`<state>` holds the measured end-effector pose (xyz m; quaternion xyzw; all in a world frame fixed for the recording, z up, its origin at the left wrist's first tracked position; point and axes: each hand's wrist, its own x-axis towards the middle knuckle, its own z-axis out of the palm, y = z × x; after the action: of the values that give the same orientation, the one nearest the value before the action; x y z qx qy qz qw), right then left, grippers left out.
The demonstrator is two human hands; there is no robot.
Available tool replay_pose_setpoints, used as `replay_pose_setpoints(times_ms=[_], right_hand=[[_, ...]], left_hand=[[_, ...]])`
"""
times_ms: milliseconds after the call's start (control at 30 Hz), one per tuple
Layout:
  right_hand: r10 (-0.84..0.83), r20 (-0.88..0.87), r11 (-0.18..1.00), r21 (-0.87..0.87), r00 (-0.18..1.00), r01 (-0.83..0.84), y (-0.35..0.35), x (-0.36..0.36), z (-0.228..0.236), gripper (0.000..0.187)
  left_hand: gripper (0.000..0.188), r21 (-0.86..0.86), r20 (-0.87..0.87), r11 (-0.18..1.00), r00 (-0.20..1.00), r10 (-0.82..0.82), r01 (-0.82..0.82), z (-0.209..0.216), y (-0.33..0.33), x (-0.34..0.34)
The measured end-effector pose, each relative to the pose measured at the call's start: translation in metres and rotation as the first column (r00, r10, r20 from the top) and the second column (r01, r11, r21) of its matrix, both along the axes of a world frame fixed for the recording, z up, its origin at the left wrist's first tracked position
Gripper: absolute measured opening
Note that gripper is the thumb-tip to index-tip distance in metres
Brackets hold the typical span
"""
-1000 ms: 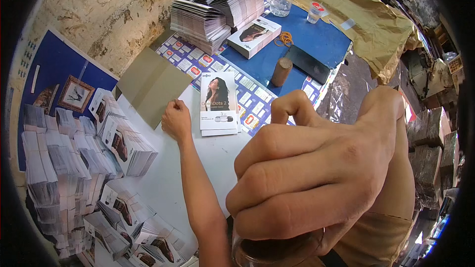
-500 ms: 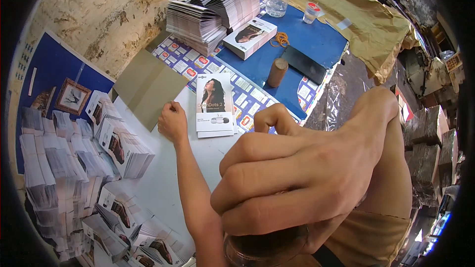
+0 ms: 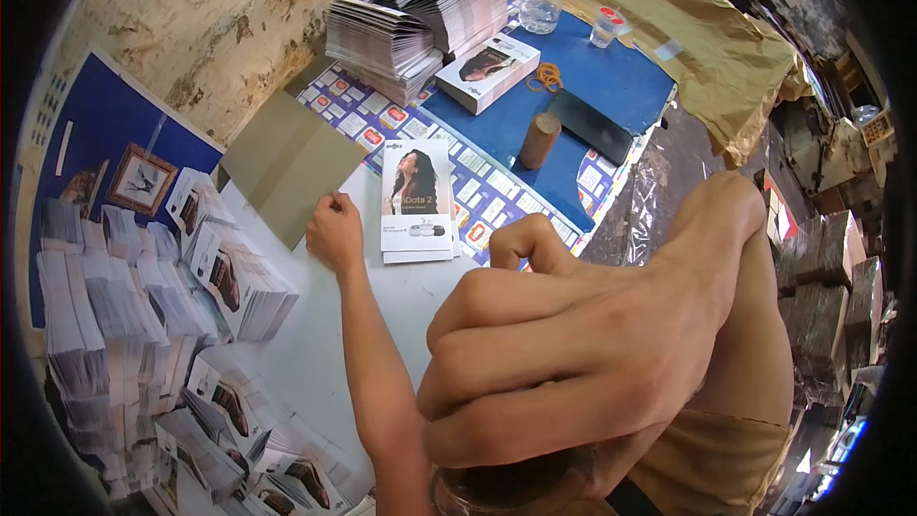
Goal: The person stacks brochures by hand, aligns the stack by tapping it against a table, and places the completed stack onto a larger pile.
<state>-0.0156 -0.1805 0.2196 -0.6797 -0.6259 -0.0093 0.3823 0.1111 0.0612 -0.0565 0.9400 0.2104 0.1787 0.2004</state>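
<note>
My right hand (image 3: 573,354) looms large in front, its fingers curled over a round glass (image 3: 511,489) with dark brown contents. Only part of the glass's rim and wall shows below the fingers. Resting on the white tabletop (image 3: 315,363), my left hand (image 3: 334,232) is loosely closed, and nothing shows in it. Just right of it lies a small pile of printed leaflets (image 3: 416,196), the top one picturing a person with long dark hair and earbuds. A grey-brown board (image 3: 291,158) lies beyond the left hand.
Banded leaflet stacks (image 3: 124,344) crowd the left side. At the back are fanned leaflets (image 3: 382,43), a banded pile (image 3: 487,74), a bottle (image 3: 546,0) and a plastic cup (image 3: 606,27). Rubber bands (image 3: 545,77), a brown cylinder (image 3: 541,140) and a phone (image 3: 590,126) lie on the blue sheet.
My right hand and the glass sit slightly lower in the picture. The view has shifted a little. My left hand stays in place on the tabletop.
</note>
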Motion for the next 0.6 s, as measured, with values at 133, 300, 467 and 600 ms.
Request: replay_pose_setpoints(times_ms=[133, 300, 467, 600], right_hand=[[-0.116, 0.086, 0.988, 0.110, 0.989, 0.107, 0.007, -0.001, -0.010, 0.045], [-0.295, 0.195, 0.942, 0.225, 0.936, 0.250, 0.010, -0.001, -0.011, 0.018], [-0.351, 0.102, 0.906, 0.287, 0.931, 0.310, 0.016, -0.004, -0.009, 0.016], [-0.421, -0.033, 0.864, 0.291, 0.907, 0.411, 0.022, -0.017, -0.001, 0.018]], left_hand=[[0.032, -0.007, 0.012, 1.000, 1.000, 0.005, -0.005, 0.000, 0.000, 0.001], [0.032, -0.001, 0.012, 1.000, 1.000, 0.009, -0.009, 0.000, 0.001, 0.002], [0.031, 0.008, -0.001, 1.000, 1.000, -0.004, 0.004, -0.003, 0.003, 0.002], [0.031, 0.003, -0.006, 1.000, 1.000, -0.002, 0.002, -0.001, 0.001, 0.000]])
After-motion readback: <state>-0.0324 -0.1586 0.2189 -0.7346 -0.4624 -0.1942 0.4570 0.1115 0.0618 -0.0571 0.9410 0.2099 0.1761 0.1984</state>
